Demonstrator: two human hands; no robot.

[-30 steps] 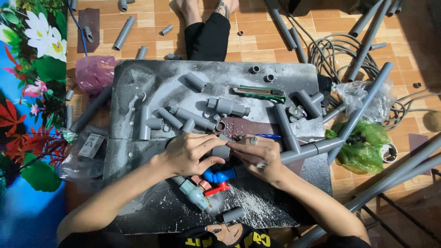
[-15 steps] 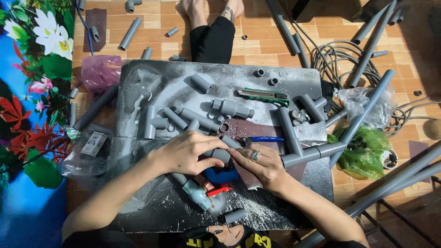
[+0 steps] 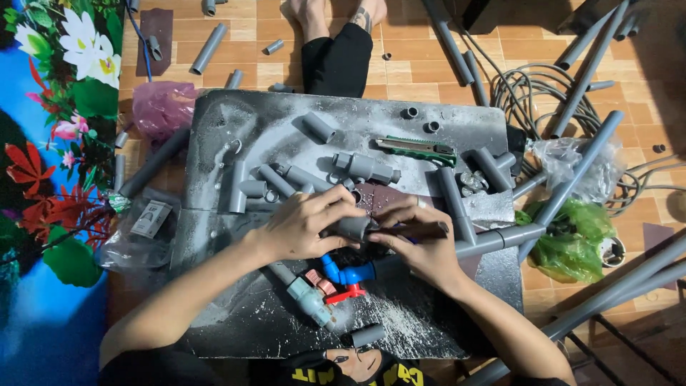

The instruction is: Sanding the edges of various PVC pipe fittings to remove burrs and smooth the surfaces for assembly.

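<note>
A dusty grey board (image 3: 236,121) lies on the tiled floor. The left hand (image 3: 304,225) has its fingers wrapped around a short grey pipe fitting (image 3: 350,229) at the board's middle; the right hand (image 3: 418,243) pinches a dark sandpaper strip (image 3: 421,230) against it. Just below lies a blue elbow with a red valve handle (image 3: 346,280); smooth grey pipe pieces (image 3: 364,168) and a green utility knife (image 3: 418,149) lie beyond.

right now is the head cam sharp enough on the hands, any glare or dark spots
Head view: sharp at centre, the left hand and right hand on the grey pipe piece read clearly; pale sheen on the dark board at upper left; deep shadow in the top right corner; straight pipes bow slightly toward the edges, a wide-lens effect.
</note>
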